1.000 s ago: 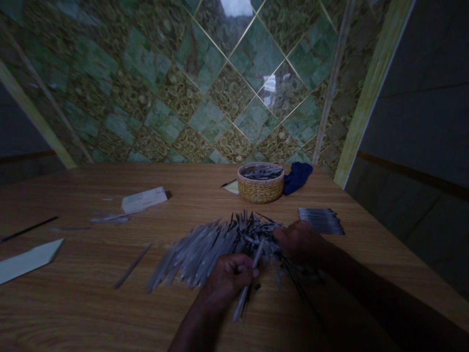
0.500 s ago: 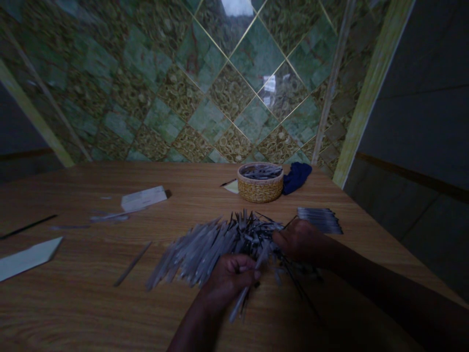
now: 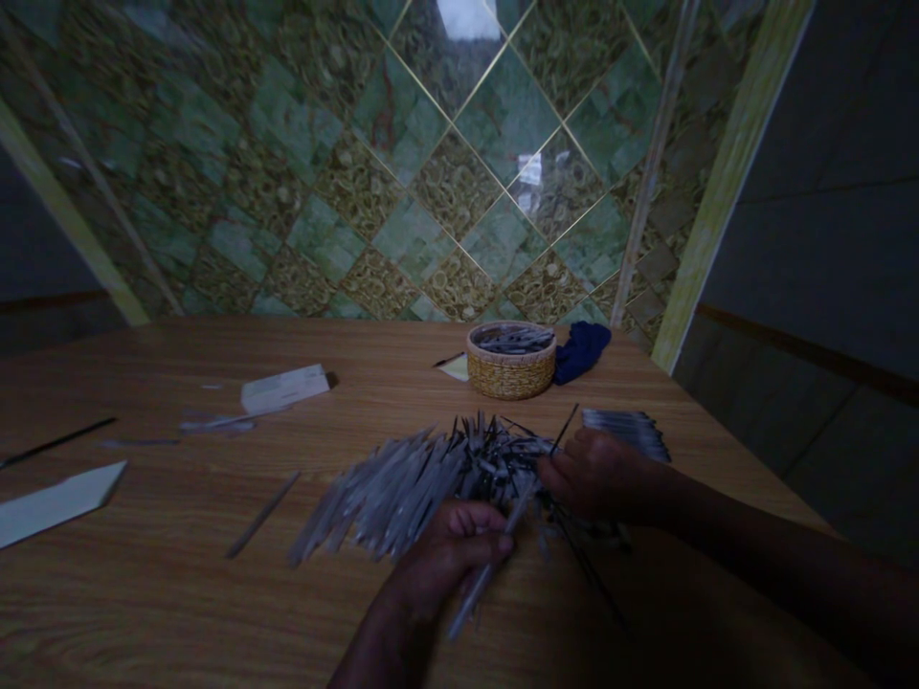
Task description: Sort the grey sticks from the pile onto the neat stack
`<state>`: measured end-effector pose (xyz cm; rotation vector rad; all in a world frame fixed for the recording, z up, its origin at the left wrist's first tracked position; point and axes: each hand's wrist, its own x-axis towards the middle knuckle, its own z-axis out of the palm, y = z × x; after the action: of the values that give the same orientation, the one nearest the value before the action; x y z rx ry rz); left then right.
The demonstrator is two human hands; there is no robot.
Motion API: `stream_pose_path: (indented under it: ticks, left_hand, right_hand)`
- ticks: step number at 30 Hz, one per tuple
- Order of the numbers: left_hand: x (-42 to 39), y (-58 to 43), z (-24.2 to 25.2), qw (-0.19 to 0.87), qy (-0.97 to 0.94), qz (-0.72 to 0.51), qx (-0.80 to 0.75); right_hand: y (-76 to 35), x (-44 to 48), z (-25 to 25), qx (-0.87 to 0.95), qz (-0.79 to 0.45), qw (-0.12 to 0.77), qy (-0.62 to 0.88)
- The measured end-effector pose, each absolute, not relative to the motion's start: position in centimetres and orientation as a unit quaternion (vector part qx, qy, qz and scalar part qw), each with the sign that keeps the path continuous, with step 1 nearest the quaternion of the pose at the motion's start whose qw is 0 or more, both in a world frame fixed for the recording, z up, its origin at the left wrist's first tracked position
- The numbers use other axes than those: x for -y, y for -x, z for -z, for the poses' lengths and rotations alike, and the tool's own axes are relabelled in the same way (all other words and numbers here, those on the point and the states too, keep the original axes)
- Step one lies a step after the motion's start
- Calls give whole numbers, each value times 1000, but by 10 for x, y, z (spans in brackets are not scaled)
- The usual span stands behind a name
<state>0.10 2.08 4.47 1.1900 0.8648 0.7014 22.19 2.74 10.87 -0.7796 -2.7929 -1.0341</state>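
My left hand (image 3: pixel 463 547) is closed, pinching a long narrow clear plastic sleeve (image 3: pixel 470 603) between thumb and fingers. The sleeve slants from lower left up toward my right hand (image 3: pixel 593 474). That hand is closed too, and a thin black stick (image 3: pixel 565 428) pokes up out of its fingers. Whether its fingertips also touch the sleeve's upper end I cannot tell. Just beyond my hands a fanned pile of similar clear sleeves (image 3: pixel 388 488) lies on the wooden table (image 3: pixel 179 612), with dark thin pieces mixed in at its right part.
A woven basket (image 3: pixel 511 375) full of similar strips stands at the back, beside a dark blue cloth (image 3: pixel 583 349). A neat row of sleeves (image 3: pixel 628 433) lies behind my right hand. To the left are a white box (image 3: pixel 285 388), a pale card (image 3: pixel 57 502) and a loose strip (image 3: pixel 263 514).
My right hand has shifted slightly, and the black stick in it now stands up more plainly. My left hand keeps its pinch on the sleeve with little movement.
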Motion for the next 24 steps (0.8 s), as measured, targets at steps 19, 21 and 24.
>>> stream_pose_path:
  ticks: [19,21,24]
  left_hand:
    - [-17,-16,-44,613,-590,-363,-380]
    - [-17,-18,-43,587,-596,-388,-386]
    - [-16,-19,-41,567,-589,-421,-393]
  right_hand:
    - [-214,-23,-115,899,359,94,233]
    - [-215,-21,-118,891,364,129,237]
    - [-218,-17,-119,887,323,193,268]
